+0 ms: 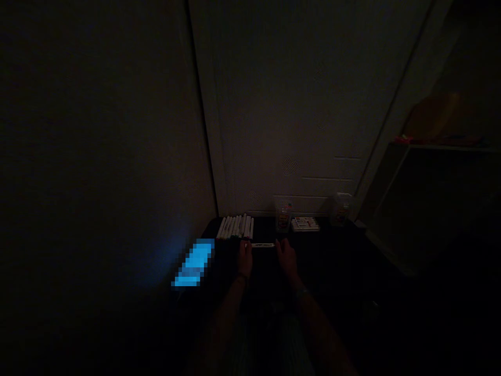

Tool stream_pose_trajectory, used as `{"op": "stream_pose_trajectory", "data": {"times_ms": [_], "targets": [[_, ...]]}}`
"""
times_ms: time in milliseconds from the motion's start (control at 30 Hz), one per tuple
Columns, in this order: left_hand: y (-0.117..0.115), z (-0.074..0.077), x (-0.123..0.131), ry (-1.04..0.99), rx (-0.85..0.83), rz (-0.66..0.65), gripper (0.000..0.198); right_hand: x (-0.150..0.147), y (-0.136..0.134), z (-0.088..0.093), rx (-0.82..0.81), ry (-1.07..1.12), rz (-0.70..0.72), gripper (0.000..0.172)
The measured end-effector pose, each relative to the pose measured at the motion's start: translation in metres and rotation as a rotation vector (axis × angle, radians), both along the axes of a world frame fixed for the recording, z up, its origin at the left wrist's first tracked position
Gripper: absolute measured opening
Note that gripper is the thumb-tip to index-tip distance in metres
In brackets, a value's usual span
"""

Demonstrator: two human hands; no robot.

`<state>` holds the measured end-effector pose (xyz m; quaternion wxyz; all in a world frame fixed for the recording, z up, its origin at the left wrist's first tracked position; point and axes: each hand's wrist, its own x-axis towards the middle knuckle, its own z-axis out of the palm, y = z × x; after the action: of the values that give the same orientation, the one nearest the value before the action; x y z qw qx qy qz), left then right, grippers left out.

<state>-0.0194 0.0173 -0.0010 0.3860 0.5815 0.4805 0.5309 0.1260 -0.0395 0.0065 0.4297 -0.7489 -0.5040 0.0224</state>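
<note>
A white marker (263, 245) lies level between my two hands, over the dark tabletop. Its left end is in the closed fingers of my left hand (245, 257). My right hand (287, 257) has its fingers pinched at the marker's right end; in the dim light the exact contact is hard to see. Just beyond my left hand, several white markers (235, 226) lie side by side in a row. Behind the right hand stand a clear plastic container (283, 216) with a label and a stack of white markers (305, 224).
The room is very dark. A glowing blue screen (194, 263), pixelated, lies at the table's left edge by the wall. Another clear container (341, 210) stands at the back right. The patterned wall (289, 115) rises behind the table, and a dark cabinet (438, 203) stands right.
</note>
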Motion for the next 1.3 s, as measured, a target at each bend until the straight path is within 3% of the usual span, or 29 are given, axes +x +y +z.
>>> {"op": "stream_pose_trajectory", "data": {"times_ms": [433,933,1300], "targets": [[-0.006,0.010,0.002,-0.030,-0.016,0.004,0.034,-0.002,-0.001,0.002,-0.046,0.005,-0.057,0.045],[-0.016,0.026,0.002,-0.064,-0.025,0.014,0.030,0.000,-0.002,0.004,-0.008,0.033,-0.010,0.041],[-0.003,0.007,0.002,-0.078,0.008,-0.019,0.032,0.002,0.003,-0.004,0.049,0.031,0.004,0.040]]}}
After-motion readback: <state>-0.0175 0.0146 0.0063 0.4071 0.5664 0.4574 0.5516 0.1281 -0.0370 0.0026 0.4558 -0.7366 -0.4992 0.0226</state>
